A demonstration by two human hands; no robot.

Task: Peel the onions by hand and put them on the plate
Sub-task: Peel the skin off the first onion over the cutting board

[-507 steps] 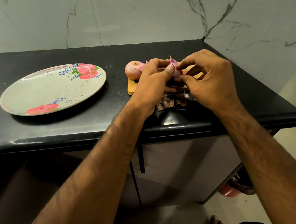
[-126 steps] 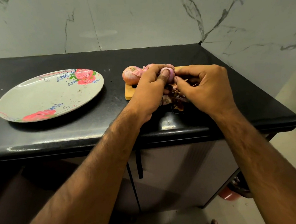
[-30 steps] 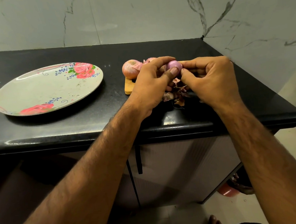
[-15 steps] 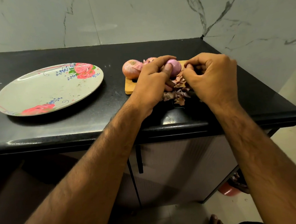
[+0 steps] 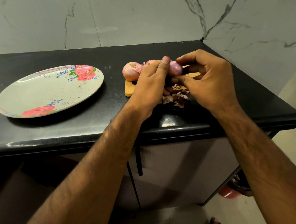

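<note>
Left hand grips onion, right hand pinches it | nearly bare | plate, 9 o'clock: none yet | second onion unpeeled

Plate left on the counter, board with onions right, peels before it

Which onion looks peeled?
The glossy purple onion gripped by the left hand, right hand picking at it. The unpeeled onion at the cutting board's left end has papery orange skin.

Dim, warm light; glare on the table front edge; wide-angle bending at edges; slight softness overall.
</note>
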